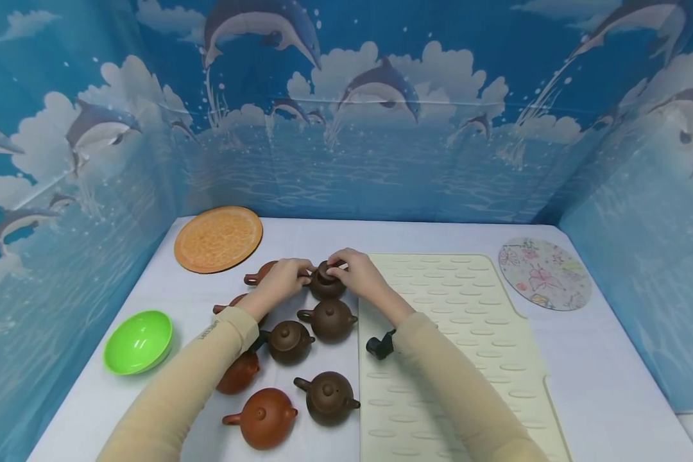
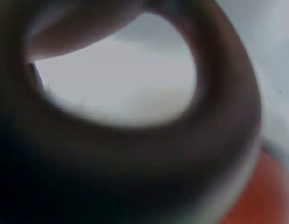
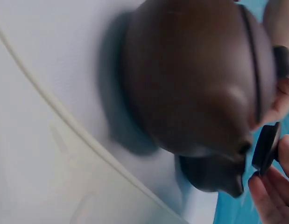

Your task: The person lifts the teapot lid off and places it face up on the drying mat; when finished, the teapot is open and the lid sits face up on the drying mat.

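At the far end of the teapots, my right hand (image 1: 355,273) pinches a small dark lid (image 3: 265,147) between thumb and fingers. The lid is held over the mouth of a dark brown teapot (image 1: 326,289), tilted on edge in the right wrist view. My left hand (image 1: 285,279) grips this teapot's handle at its left side. Just nearer stands another dark brown teapot (image 1: 332,319) with its lid on, filling much of the right wrist view. A blurred dark handle loop (image 2: 228,116) takes up most of the left wrist view and hides the left fingers.
Dark brown teapots (image 1: 329,398) and reddish-brown teapots (image 1: 265,420) stand nearby, some under the left forearm. A cream ridged mat (image 1: 450,289) lies right. A green bowl (image 1: 138,340) and round orange mat (image 1: 219,239) are left; a patterned round mat (image 1: 545,273) lies far right.
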Demonstrator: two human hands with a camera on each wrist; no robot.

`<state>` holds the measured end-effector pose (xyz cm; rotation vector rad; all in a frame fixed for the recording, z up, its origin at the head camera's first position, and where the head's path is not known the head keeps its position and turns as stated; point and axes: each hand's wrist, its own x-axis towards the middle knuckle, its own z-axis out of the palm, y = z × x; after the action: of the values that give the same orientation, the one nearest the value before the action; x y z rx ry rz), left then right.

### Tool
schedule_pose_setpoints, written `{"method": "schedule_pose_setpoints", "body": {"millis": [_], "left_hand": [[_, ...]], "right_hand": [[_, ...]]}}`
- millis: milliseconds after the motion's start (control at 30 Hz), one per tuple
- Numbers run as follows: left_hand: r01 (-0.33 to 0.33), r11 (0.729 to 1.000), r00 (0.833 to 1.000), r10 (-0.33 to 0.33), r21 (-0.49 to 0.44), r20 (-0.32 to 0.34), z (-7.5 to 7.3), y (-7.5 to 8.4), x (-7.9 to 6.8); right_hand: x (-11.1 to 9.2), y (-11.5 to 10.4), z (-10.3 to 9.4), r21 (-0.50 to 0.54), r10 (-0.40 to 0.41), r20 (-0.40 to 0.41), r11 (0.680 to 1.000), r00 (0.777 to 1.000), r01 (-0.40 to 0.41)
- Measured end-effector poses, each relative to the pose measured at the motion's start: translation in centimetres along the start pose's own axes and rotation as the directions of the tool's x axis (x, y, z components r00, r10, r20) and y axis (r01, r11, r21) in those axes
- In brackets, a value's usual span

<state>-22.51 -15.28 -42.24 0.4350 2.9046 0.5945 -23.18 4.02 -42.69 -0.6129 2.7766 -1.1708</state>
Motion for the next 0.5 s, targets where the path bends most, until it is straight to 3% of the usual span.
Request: {"method": "schedule_pose_setpoints", "body": {"millis": [100, 200, 267, 367, 433, 500], "left_hand": [[-0.001, 1.000, 1.000, 0.001, -0.004, -0.002, 0.0, 0.0, 0.0], [0.005, 1.000, 1.000, -0.005, -0.009, -0.005, 0.1, 0.1, 0.0], [0.008, 1.000, 1.000, -0.008, -0.009, -0.005, 0.1, 0.1, 0.0], [0.008, 1.000, 1.000, -0.008, -0.010, -0.004, 0.2, 0.1, 0.0], [0.009, 1.000, 1.000, -0.009, -0.008, -0.003, 0.2, 0.0, 0.0], [0.014, 1.000, 1.000, -0.014, -0.010, 0.000, 0.3, 0.0, 0.0]], "right_hand": [[-0.4, 0.9, -0.9, 0.143, 0.087, -0.007, 0.986, 0.996, -0.086], [-0.9, 2.2, -2.1, 0.344, 0.190, 0.020, 0.920, 0.982, -0.185], [-1.3, 3.2, -3.0, 0.514, 0.247, 0.056, 0.824, 0.967, -0.240], [-2.0, 4.8, -4.3, 0.718, 0.291, 0.115, 0.636, 0.950, -0.281], [-2.5, 5.9, -5.0, 0.801, 0.301, 0.138, 0.526, 0.943, -0.285], [-3.0, 6.8, -5.7, 0.852, 0.304, 0.153, 0.443, 0.940, -0.281]]}}
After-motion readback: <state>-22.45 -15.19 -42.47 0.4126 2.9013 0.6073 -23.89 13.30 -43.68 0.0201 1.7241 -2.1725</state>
